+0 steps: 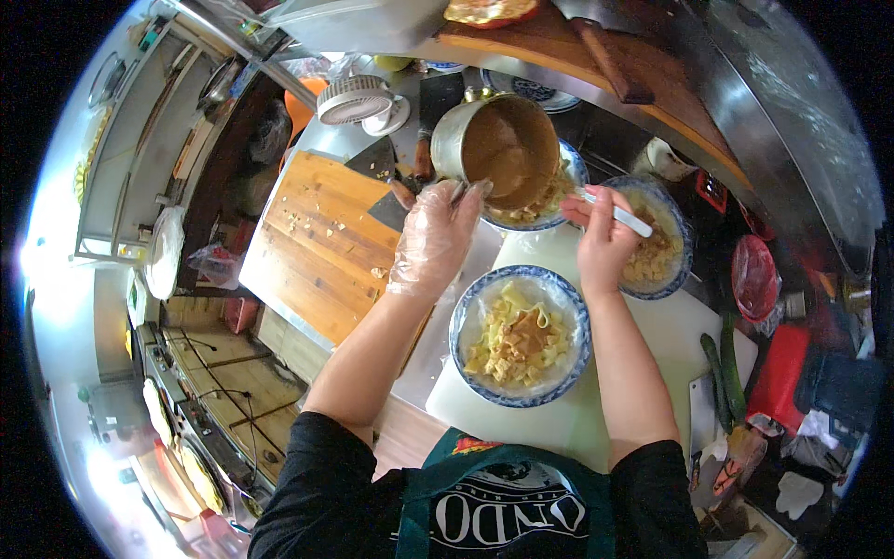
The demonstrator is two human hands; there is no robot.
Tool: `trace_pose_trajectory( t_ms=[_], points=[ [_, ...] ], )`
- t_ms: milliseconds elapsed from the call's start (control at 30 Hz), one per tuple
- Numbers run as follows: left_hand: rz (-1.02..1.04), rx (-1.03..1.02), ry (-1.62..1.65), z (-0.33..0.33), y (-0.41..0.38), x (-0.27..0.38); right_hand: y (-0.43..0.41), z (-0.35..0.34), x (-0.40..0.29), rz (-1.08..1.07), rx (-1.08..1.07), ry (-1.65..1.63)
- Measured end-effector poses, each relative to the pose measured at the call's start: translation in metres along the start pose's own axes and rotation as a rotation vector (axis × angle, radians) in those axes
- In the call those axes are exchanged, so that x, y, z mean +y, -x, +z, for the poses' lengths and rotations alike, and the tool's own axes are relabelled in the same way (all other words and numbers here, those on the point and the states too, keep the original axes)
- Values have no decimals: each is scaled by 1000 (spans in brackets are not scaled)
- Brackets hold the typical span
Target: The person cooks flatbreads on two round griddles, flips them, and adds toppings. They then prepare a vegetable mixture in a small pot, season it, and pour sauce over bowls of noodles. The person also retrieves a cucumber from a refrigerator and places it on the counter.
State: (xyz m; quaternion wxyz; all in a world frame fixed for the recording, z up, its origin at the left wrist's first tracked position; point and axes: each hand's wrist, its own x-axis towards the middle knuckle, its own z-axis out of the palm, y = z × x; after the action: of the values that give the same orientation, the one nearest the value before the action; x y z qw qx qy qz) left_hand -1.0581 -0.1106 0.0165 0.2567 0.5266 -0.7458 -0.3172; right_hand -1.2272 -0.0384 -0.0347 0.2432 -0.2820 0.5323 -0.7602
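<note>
My left hand (pixel 434 234), in a clear plastic glove, holds a metal pot (pixel 447 143) at its near side. The pot is tilted so that its mouth faces me, and brown sauce (pixel 510 150) coats the inside. Behind the pot's lower edge sits a blue-rimmed bowl (pixel 581 168) of food, partly hidden. My bare right hand (pixel 606 241) grips a utensil by its white handle (pixel 632 221); its far end reaches towards that bowl and is hard to make out. Nearer me stands a bowl (pixel 464 297) of pale noodles topped with brown sauce (pixel 527 332).
A third bowl (pixel 681 262) stands right of my right hand. On the left lies a wooden cutting board (pixel 314 258) with crumbs, near a cleaver (pixel 374 159) and a small fan (pixel 356 101). Cucumbers (pixel 730 377) lie at the right on a pale board (pixel 670 335). A wooden shelf (pixel 559 52) overhangs the back.
</note>
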Motion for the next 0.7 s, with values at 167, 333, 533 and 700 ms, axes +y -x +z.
trace_pose_trajectory(
  t_ms=[167, 333, 533, 700],
  points=[
    [-25, 26, -15, -7, -9, -8, -8, 12, 15, 135, -12, -100],
    [-124, 8, 22, -9, -15, -8, -14, 9, 11, 266, 66, -238],
    [-231, 35, 62, -16, -21, -9, -21, -15, -3, 184, 302, -369],
    [-211, 90, 137, -10, -28, -30, -22, -11, -3, -20, 122, 71]
  ],
)
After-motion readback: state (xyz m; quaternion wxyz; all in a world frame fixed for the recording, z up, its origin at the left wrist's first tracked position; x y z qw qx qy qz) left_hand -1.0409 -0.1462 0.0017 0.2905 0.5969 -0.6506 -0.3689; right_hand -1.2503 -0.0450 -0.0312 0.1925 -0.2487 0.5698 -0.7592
